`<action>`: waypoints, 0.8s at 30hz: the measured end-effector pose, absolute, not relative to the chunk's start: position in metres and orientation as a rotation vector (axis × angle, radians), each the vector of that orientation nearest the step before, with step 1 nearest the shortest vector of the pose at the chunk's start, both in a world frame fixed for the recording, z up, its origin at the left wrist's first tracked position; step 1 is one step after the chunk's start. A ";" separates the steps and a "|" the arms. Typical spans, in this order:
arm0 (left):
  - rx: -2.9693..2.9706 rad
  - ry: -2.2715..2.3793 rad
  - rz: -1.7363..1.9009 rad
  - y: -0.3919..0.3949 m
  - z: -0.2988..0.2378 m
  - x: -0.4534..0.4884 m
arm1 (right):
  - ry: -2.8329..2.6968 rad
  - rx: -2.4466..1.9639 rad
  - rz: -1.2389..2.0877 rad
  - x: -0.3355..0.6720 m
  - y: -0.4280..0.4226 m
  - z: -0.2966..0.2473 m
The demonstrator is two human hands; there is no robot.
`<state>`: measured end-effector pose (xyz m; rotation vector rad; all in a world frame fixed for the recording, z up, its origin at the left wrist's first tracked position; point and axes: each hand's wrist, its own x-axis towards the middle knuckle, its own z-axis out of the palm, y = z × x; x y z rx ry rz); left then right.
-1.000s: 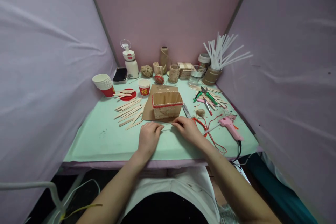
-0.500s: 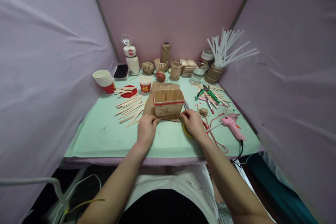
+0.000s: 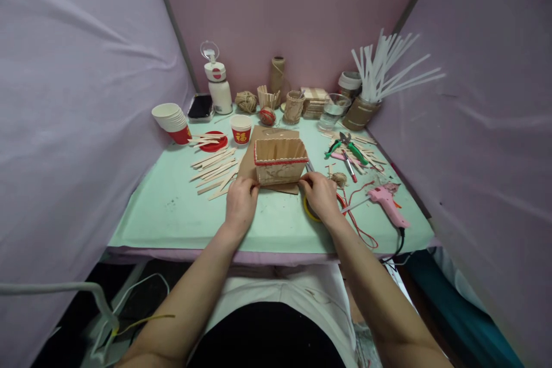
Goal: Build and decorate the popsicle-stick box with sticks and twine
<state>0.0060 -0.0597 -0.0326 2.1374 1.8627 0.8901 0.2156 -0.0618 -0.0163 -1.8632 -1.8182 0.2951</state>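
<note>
Box (image 3: pixel 281 172), red-trimmed, upright on cardboard (image 3: pixel 248 167), mid-table. Left hand (image 3: pixel 241 204) at 1 lower front corner, right hand (image 3: pixel 319 195) at other. Both curled, pinching; cannot tell whether on box or something thin. Wooden sticks (image 3: pixel 219 171) left, glue gun (image 3: pixel 388 206) well right.

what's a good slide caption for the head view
Left hand and right hand at the lower front corners of a red-trimmed box on a cardboard sheet.
</note>
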 end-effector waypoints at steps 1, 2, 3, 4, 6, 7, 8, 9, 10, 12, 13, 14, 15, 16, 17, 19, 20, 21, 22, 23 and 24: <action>2.134 1.867 0.890 -0.059 -0.033 0.006 | -1.820 -1.868 0.296 0.215 -0.062 -0.016; 2.129 1.871 0.890 -0.058 -0.033 0.006 | -1.822 -1.874 0.296 0.215 -0.061 -0.015; 2.123 1.875 0.889 -0.058 -0.033 0.006 | -1.823 -1.882 0.297 0.215 -0.060 -0.016; 2.118 1.877 0.886 -0.057 -0.033 0.006 | -1.827 -1.886 0.297 0.216 -0.059 -0.016; 2.112 1.866 0.880 -0.055 -0.032 0.005 | -1.832 -1.892 0.291 0.217 -0.057 -0.018; 2.111 1.850 0.879 -0.054 -0.032 0.005 | -1.836 -1.896 0.283 0.217 -0.056 -0.019; 2.110 1.831 0.879 -0.054 -0.032 0.005 | -1.843 -1.901 0.276 0.218 -0.055 -0.020; 2.108 1.813 0.882 -0.053 -0.031 0.005 | -1.852 -1.905 0.269 0.219 -0.054 -0.021; 2.105 1.799 0.887 -0.052 -0.031 0.005 | -1.860 -1.910 0.262 0.219 -0.053 -0.022; 2.104 1.779 0.891 -0.050 -0.030 0.005 | -1.879 -1.911 0.250 0.220 -0.052 -0.024; 2.107 1.774 0.887 -0.050 -0.029 0.004 | -1.885 -1.907 0.241 0.220 -0.052 -0.024; 2.109 1.773 0.879 -0.049 -0.029 0.004 | -1.889 -1.904 0.231 0.221 -0.051 -0.024; 2.112 1.774 0.868 -0.048 -0.028 0.004 | -1.892 -1.900 0.222 0.221 -0.051 -0.025; 2.114 1.776 0.857 -0.047 -0.028 0.003 | -1.893 -1.897 0.213 0.221 -0.051 -0.025; 2.115 1.779 0.847 -0.046 -0.027 0.003 | -1.895 -1.893 0.208 0.221 -0.051 -0.025; 2.118 1.778 0.838 -0.045 -0.026 0.002 | -1.899 -1.886 0.202 0.222 -0.050 -0.025; 2.122 1.774 0.840 -0.044 -0.026 0.001 | -1.903 -1.881 0.200 0.222 -0.049 -0.026; 2.127 1.768 0.847 -0.043 -0.026 0.000 | -1.905 -1.877 0.199 0.222 -0.049 -0.026; 2.133 1.760 0.857 -0.042 -0.025 -0.001 | -1.905 -1.874 0.193 0.223 -0.048 -0.027; 2.143 1.750 0.868 -0.041 -0.025 -0.001 | -1.906 -1.869 0.187 0.223 -0.048 -0.027; 2.154 1.736 0.880 -0.040 -0.025 -0.002 | -1.908 -1.863 0.178 0.224 -0.047 -0.028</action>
